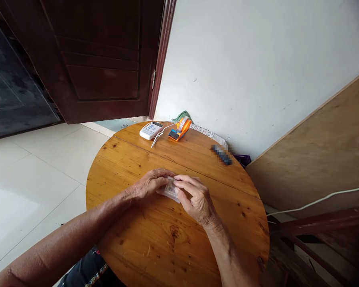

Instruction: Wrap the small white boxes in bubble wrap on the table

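A small flat, clear plastic case (169,190) with pale printed contents lies at the middle of the round wooden table (131,235). My left hand (152,182) grips its left and far side, thumb along the top and fingers curled over the far edge. From the right, my right hand (198,199) holds the case with thumb and fingertips on its right side. The fingers cover much of the case, and what is inside cannot be made out.
Toward the far edge stand a white power bank (151,130) with a white cable (164,130) and an orange tape dispenser (180,129). A blurred dark object (221,154) lies at the right rear. Behind are a white wall (242,67) and a dark red door (104,59).
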`<state>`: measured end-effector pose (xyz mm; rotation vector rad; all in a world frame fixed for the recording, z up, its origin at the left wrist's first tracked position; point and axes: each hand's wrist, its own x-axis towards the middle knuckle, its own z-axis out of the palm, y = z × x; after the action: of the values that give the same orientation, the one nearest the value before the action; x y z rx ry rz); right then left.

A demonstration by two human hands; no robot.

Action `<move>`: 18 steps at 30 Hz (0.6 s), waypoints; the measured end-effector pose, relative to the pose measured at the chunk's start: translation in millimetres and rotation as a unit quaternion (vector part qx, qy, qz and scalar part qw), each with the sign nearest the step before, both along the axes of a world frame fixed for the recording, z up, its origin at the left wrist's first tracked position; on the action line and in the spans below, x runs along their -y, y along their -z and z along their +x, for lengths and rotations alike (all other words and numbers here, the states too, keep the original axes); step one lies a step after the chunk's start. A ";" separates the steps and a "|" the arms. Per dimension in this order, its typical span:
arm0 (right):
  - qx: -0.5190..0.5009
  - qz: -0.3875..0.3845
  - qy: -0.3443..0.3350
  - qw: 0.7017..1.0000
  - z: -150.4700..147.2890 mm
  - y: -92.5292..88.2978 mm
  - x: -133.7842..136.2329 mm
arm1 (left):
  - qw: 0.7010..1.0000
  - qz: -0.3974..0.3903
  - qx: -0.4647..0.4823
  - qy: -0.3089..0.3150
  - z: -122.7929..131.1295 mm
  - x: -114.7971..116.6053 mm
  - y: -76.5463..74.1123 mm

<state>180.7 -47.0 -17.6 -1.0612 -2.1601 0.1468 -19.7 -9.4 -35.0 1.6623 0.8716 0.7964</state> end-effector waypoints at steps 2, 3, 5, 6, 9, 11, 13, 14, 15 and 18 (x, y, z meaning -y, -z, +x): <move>0.026 0.013 0.001 1.000 1.9 -1.3 0.4 | 1.000 0.000 -0.006 0.002 -0.1 0.4 -0.6; 0.032 0.016 0.000 0.999 2.5 -1.7 0.4 | 1.000 0.011 -0.013 0.000 0.8 0.8 -0.3; 0.028 0.016 0.000 0.999 2.7 -2.1 0.2 | 0.999 0.037 -0.028 -0.010 3.7 1.5 1.3; 0.022 0.014 -0.001 1.000 2.5 -2.2 0.0 | 0.998 0.047 -0.034 -0.018 5.1 1.6 2.2; -0.005 -0.002 0.000 1.000 1.5 -4.5 -0.2 | 0.997 0.055 -0.048 -0.036 8.0 1.7 3.5; -0.062 -0.001 0.023 0.998 2.0 -9.5 0.6 | 0.997 0.044 -0.047 -0.039 8.7 1.8 3.1; -0.173 0.037 0.092 0.980 4.5 -18.3 2.1 | 0.998 0.030 -0.040 -0.038 9.2 2.1 2.9; -0.238 0.072 0.136 0.959 6.5 -24.1 3.0 | 0.998 0.026 -0.036 -0.039 9.6 2.1 3.1; -0.300 0.114 0.178 0.930 8.8 -30.7 3.9 | 0.998 0.024 -0.034 -0.041 10.0 2.0 3.6; -0.411 0.232 0.221 0.854 12.7 -52.2 5.6 | 0.998 0.030 -0.039 -0.045 11.1 0.4 6.0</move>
<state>193.3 -52.6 34.5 -0.9367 -1.0681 -0.1202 -8.6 -9.9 -41.0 1.7256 0.9906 0.8313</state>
